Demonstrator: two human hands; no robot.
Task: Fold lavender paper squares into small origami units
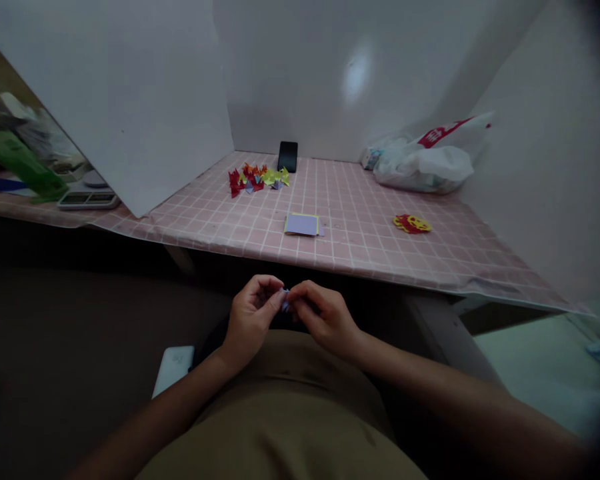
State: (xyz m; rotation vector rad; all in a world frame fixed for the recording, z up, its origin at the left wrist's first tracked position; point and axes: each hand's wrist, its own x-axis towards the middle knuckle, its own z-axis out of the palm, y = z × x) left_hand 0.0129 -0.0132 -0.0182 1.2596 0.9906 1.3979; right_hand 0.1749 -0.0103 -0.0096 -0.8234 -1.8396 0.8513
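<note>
Both hands pinch a small folded paper piece below the table edge

The left hand (250, 317) and right hand (323, 317) meet fingertip to fingertip, closed on a tiny pale-purple paper piece (285, 300) held over the lap; its shape is too small and dim to tell, perhaps folded. On the pink checked table (360, 247) lie a paper stack (302, 224), a heap of folded coloured pieces (257, 178), a white plastic bag (423, 163)

The table's (360, 220) near middle lies open around the paper stack (302, 225). At the back left, folded papers (257, 177) and a dark phone (287, 157) crowd the corner. A plastic bag (423, 163) blocks the back right, with a red cutout (411, 224) before it. White boards (145, 100) wall three sides.
</note>
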